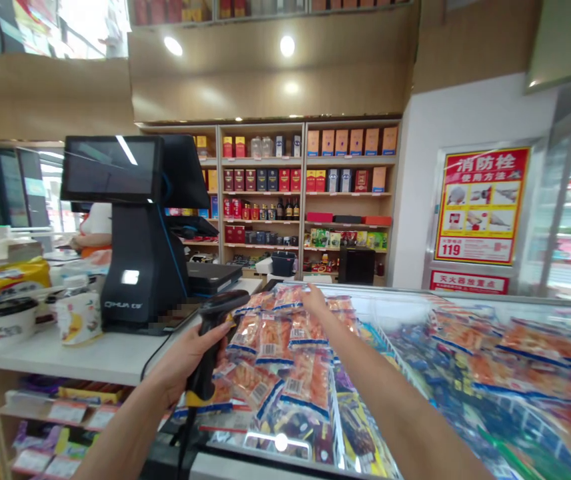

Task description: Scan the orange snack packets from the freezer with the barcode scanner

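My left hand [200,353] is closed round the grip of a black and yellow barcode scanner [206,370], whose head points right over a pile of food packets. These clear packets [273,337] have blue edges, white barcode labels and orange contents I cannot name exactly. They lie overlapping on the glass top of a chest freezer [235,440]. At the far end of the pile, my right hand [314,301] reaches onto a packet [289,297] and appears to touch it. Its fingers are mostly hidden, so I cannot tell whether they grip.
A black checkout terminal [138,267] stands on the white counter [115,357] at left, beside a cup [8,323] and a small white bottle [76,310]. The scanner's cord [185,443] hangs down. More packets [530,347] show at right. Stocked shelves [263,193] line the back.
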A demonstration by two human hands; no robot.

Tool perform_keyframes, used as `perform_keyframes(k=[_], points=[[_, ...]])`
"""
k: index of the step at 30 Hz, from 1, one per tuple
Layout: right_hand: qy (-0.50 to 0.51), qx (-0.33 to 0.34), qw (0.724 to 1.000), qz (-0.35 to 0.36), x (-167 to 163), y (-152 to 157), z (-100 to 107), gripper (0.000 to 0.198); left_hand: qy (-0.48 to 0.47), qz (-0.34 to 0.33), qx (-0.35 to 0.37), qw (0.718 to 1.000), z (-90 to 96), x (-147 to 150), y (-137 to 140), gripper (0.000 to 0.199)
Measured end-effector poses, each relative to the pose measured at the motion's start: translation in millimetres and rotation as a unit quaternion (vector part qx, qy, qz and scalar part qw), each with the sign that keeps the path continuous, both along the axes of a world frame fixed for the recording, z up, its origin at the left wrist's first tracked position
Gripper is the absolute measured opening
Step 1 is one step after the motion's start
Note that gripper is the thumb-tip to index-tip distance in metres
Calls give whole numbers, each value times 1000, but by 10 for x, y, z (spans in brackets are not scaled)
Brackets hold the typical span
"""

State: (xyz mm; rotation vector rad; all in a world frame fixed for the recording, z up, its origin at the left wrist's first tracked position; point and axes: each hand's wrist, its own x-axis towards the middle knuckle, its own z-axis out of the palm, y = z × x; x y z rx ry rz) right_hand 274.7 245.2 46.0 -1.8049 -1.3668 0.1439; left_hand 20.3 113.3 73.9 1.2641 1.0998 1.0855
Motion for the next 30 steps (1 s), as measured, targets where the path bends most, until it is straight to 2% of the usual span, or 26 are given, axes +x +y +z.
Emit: perform_keyframes(k=[2, 5, 11, 15, 20, 26, 30], points=[[-88, -12, 995, 38, -94, -16, -42, 37, 4, 1, -2, 1000, -28, -15, 12, 32], [-154, -9, 988, 30, -154, -83, -100, 37, -4, -3, 4, 1000, -71, 21, 31, 31], [-127, 13, 992, 0, 70, -167, -115, 42, -4, -48, -11, 999, -104, 274, 19, 30], [-94, 32, 994, -47, 516, -292, -164, 44, -2, -81, -16, 997, -105, 532, -31, 29], [-90, 19, 989, -117, 1201, -729, -292, 42, -12, -119, 5, 993, -124, 921, -139, 29], [-133, -16, 968, -212, 1987, -1314, -445, 41, 12, -196, 9, 981, -210, 1333, -206, 29], [-186, -57, 947, -257, 2417, -1664, -529, 42, 13, -210, -2, 978, -231, 1531, -276, 30]])
